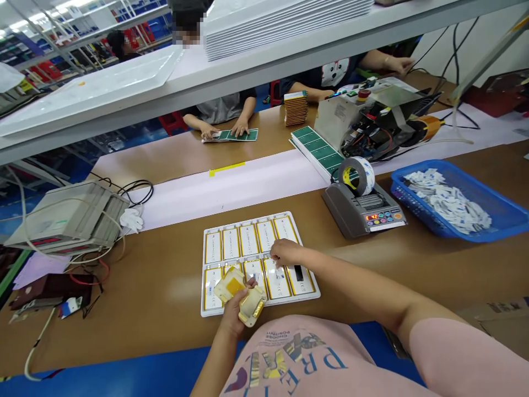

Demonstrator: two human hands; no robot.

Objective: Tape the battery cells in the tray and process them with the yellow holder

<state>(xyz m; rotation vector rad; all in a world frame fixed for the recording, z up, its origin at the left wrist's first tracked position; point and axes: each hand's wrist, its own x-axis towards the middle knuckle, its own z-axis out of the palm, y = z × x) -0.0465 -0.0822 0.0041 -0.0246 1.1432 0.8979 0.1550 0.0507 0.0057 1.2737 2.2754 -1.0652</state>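
Note:
My left hand [235, 315] is closed around a cream-coloured plastic fixture [252, 305] with a yellow patch and shiny gold-coloured tape on it. The fixture is held over the lower left part of a white plastic tray [203, 300]. Flat white battery packs [248, 241] with yellow edges lie in two rows in this tray. Above the tray's right half, my right hand [288, 252] has its fingers pinched together; what they hold, if anything, I cannot make out. Close by, the lower right battery pack [306, 283] bears a black strip [298, 273].
Right of the tray stands a tape dispenser [363, 207] with a tape roll [357, 176], then a blue basket [508, 220] of white scraps. Grey instruments [70, 215] with cables stand left. Across the bench, co-workers' hands [239, 127] handle green sheets beside a machine [372, 121]. A shelf [248, 66] spans overhead.

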